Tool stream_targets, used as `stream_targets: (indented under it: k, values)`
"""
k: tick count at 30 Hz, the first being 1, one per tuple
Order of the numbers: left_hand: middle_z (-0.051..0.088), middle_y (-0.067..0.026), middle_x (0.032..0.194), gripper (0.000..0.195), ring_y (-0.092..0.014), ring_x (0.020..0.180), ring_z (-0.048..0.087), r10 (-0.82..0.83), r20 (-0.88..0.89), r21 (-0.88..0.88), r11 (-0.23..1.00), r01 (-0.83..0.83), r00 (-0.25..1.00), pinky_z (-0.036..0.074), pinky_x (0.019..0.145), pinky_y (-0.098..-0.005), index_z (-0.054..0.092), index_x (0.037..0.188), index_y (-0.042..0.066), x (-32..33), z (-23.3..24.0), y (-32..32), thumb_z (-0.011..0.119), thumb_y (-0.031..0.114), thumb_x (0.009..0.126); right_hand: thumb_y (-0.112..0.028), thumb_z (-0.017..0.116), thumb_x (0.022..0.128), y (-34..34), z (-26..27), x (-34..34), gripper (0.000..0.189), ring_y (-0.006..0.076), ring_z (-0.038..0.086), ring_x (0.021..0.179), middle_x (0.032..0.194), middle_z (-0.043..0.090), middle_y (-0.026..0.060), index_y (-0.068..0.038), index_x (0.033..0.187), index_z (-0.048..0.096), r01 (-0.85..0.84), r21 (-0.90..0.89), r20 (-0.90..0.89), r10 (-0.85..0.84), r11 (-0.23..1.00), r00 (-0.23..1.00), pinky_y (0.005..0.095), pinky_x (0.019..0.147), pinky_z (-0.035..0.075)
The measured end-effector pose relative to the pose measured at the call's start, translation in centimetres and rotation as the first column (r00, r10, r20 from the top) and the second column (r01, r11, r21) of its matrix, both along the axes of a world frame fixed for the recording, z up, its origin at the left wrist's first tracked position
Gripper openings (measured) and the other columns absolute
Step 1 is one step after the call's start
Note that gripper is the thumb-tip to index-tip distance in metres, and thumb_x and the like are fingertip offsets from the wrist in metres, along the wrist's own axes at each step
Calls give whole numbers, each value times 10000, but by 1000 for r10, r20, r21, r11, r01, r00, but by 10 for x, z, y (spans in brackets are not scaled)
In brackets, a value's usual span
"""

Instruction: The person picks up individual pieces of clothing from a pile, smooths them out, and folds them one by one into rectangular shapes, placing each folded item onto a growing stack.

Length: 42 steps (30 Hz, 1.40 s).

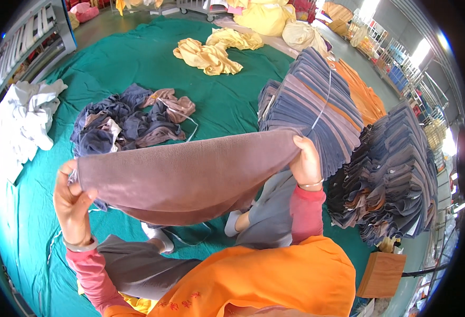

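A mauve-brown towel stretches between my hands above my lap, folded over so that a lower layer hangs beneath its front. My left hand grips its left end, with the thumb and fingers at the edge. At the opposite end, my right hand pinches the upper right corner. Beyond the towel lies a crumpled heap of dark blue and mauve towels, partly hidden by it. Just past my right hand stands a tall stack of folded blue and mauve towels tied with a white strap.
A second folded stack leans at the right, near a wooden block. Green sheeting covers the floor. White cloth lies left beside a metal rack; yellow cloth lies ahead. Wheeled cages line the far right.
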<state>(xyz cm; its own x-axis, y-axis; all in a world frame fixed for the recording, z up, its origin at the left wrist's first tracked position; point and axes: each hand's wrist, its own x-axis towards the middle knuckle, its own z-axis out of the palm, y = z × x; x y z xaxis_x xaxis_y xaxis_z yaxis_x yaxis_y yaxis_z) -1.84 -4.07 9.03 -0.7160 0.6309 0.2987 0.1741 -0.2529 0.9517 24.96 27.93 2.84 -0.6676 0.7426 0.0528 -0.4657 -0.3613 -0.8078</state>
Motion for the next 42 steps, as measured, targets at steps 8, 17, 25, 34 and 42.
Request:
stream_targets:
  k: [8, 17, 25, 34, 42]
  values:
    - [620, -68, 844, 336, -82, 757, 561, 23, -145, -132, 990, -42, 989, 435, 679, -188, 471, 1081, -15, -91, -34, 42, 549, -94, 764, -162, 560, 853, 47, -20, -80, 192, 85, 548, 831, 883, 608, 15, -4, 938, 629, 75, 223, 71, -93, 972, 993, 224, 750, 413]
    - [591, -3, 726, 79, -54, 635, 511, -6, -360, -278, 955, -101, 933, 407, 592, -182, 601, 824, 2, -83, -25, 13, 616, -19, 749, -170, 534, 873, 56, -37, -94, 153, 114, 575, 760, 827, 619, 21, -55, 813, 617, -23, 101, -171, 40, 995, 984, 268, 694, 457]
    - [584, -53, 704, 114, -109, 675, 565, -545, 7, -743, 558, 369, 838, 436, 605, -242, 625, 742, 5, -38, -81, -28, 689, 32, 651, -294, 610, 810, 14, -108, 0, 296, 99, 542, 747, 813, 595, 24, -1, 852, 623, -410, 15, 502, 348, 912, 792, 239, 707, 411]
    - [606, -18, 779, 129, -79, 719, 542, -385, 61, -705, 636, 313, 921, 439, 657, -225, 636, 822, 16, -96, -155, -7, 668, 83, 717, -229, 588, 837, 21, -149, -65, 149, 98, 577, 726, 806, 616, 0, -83, 833, 617, -310, -97, 419, 321, 946, 849, 249, 680, 447]
    - [561, 26, 782, 79, -43, 718, 506, -207, -129, -310, 937, 159, 970, 407, 651, -194, 549, 874, 22, -104, -71, 18, 572, 72, 818, -191, 510, 880, 55, -81, -108, 164, 158, 577, 795, 853, 611, 55, -59, 827, 591, -15, 53, -81, 20, 998, 996, 303, 742, 447]
